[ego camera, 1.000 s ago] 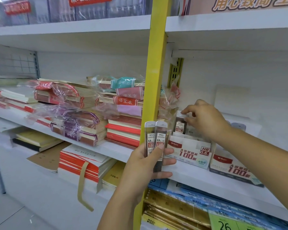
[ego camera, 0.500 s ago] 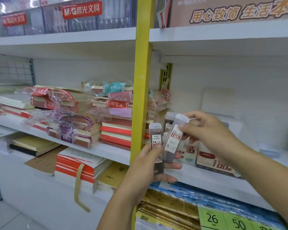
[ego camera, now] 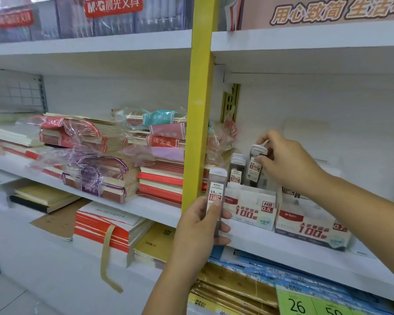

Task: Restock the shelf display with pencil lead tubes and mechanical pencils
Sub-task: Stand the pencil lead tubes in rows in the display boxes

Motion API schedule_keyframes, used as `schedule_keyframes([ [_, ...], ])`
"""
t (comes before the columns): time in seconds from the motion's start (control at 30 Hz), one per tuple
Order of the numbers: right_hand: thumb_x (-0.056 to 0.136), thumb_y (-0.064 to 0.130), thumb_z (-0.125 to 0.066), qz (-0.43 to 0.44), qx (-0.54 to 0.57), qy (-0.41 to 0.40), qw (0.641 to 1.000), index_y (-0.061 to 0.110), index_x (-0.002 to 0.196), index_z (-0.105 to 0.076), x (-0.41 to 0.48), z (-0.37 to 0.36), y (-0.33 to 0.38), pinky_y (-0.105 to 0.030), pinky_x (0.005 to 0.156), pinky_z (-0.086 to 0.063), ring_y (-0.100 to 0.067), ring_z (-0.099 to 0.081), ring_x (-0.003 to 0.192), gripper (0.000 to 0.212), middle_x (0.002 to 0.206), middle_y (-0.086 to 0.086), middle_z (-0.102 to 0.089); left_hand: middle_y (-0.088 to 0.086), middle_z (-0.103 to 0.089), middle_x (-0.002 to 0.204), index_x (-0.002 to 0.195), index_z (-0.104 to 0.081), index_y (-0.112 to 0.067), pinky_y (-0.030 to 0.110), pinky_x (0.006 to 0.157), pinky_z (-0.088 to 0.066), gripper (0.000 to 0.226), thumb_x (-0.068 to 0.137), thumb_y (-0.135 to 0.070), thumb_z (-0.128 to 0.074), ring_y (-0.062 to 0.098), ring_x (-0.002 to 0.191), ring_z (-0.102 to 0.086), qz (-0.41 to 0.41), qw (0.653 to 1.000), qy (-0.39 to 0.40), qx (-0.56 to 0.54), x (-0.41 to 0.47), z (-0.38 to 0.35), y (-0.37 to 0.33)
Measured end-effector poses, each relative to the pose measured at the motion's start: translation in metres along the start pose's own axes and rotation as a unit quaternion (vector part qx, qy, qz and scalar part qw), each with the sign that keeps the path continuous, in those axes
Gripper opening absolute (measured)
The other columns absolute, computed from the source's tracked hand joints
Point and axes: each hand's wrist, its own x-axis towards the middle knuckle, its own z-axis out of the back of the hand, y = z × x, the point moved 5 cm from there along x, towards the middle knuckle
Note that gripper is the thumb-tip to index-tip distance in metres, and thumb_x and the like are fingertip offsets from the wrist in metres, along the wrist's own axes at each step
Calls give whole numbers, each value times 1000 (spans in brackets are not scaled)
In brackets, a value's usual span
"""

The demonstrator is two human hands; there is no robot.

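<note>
At the far left, plastic-wrapped stacks of red-and-cream paper notebooks [ego camera: 89, 142] lie on the white shelf board [ego camera: 282, 243], well apart from the work. Right of them rises the yellow metal upright [ego camera: 200, 105].

In front of its foot, the left hand [ego camera: 198, 230] grips a slim clear plastic lead tube with a white cap [ego camera: 217, 189]. The tube is upright, the thumb lies across its red label, and the fingers curl round its lower half. The capped end stands free above the hand.

Just to the right, on the same shelf board, sits the white cardboard display box marked HB 0.5 [ego camera: 250, 208], with a few standing tubes [ego camera: 237, 169] at its back. Over its open top the right hand [ego camera: 291, 164] pinches a second clear lead tube [ego camera: 254, 169] near the cap, between thumb and fingertips. This tube tilts slightly, and its lower end is down behind the box front. Whether it has reached the box floor is hidden. Beside this box stands a second white cardboard display box [ego camera: 309, 226]. I can make out no mechanical pencils.

The tubes look light and stiff, with smooth walls that probably slip under a loose pinch. The leads inside would be brittle, so a drop is worth avoiding. Holding the body just below the cap seems safer than holding the cap alone, which might pull off. The box is thin card and likely slides or tips if pressed, and the standing tubes could topple if nudged.
</note>
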Motion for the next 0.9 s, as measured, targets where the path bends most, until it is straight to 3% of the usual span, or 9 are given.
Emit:
schedule_keyframes([
  [0.1,87,27,-68,-8,-33,32,999,29,101,-46,11,-5,-8,-33,67,-47,-14,-57,83,27,88,4,-60,-5,-73,83,98,-70,-27,24,59,-57,19,101,-33,-53,6,64,-65,-6,1000,2,1,2,0,1],
  [0.23,82,43,-71,16,-148,22,989,31,98,-64,20,-11,-12,-32,74,-35,-18,-44,102,21,95,5,-60,-5,-74,85,98,-71,-31,24,63,-58,19,102,-33,-52,5,67,-66,-10,1000,3,5,4,-1,2],
  [0.43,93,42,-56,49,-309,29,949,31,120,-65,20,-16,-11,-34,85,-36,-22,-43,110,31,112,1,-61,-2,-76,87,93,-74,-33,20,63,-57,22,102,-32,-54,5,69,-68,3,1000,-1,-6,4,-3,1],
  [0.5,96,39,-51,66,-237,-16,969,29,123,-64,9,-7,-1,-31,86,-36,-18,-44,108,31,112,4,-64,-1,-76,88,94,-75,-34,21,65,-58,22,101,-33,-54,5,70,-68,1,1000,6,-4,4,-5,0],
  [0.57,94,43,-45,34,-23,-17,999,35,117,-65,-8,2,11,-24,82,-40,-3,-52,98,31,100,19,-67,-2,-76,88,99,-74,-35,22,66,-59,20,101,-34,-54,5,71,-68,-4,1000,15,1,4,-8,-2],
  [0.67,88,54,-46,-16,227,135,964,57,114,-53,-36,-5,34,-11,61,-49,13,-61,82,27,90,36,-65,-1,-76,86,103,-74,-30,23,65,-58,20,101,-33,-54,6,70,-68,-13,999,35,12,5,-13,-6],
  [0.73,94,39,-56,-18,267,192,944,52,113,-53,-47,-12,39,-12,56,-49,7,-65,71,23,86,23,-70,-1,-77,85,101,-75,-27,23,64,-58,20,100,-33,-56,7,69,-68,-20,998,48,23,4,-19,-7],
  [0.83,93,21,-62,-48,308,84,946,40,101,-59,-44,4,30,-15,50,-45,5,-61,57,21,72,17,-71,-13,-75,92,103,-74,-34,18,69,-56,14,97,-37,-60,-2,81,-68,-94,991,17,98,3,-25,-11],
  [0.9,92,20,-62,-67,310,-38,948,38,101,-60,-37,27,15,-23,52,-50,2,-64,62,21,78,14,-72,-23,-65,118,122,-63,-40,14,89,-48,25,98,-40,-59,-9,108,-57,-183,952,-37,242,4,-28,-14],
])
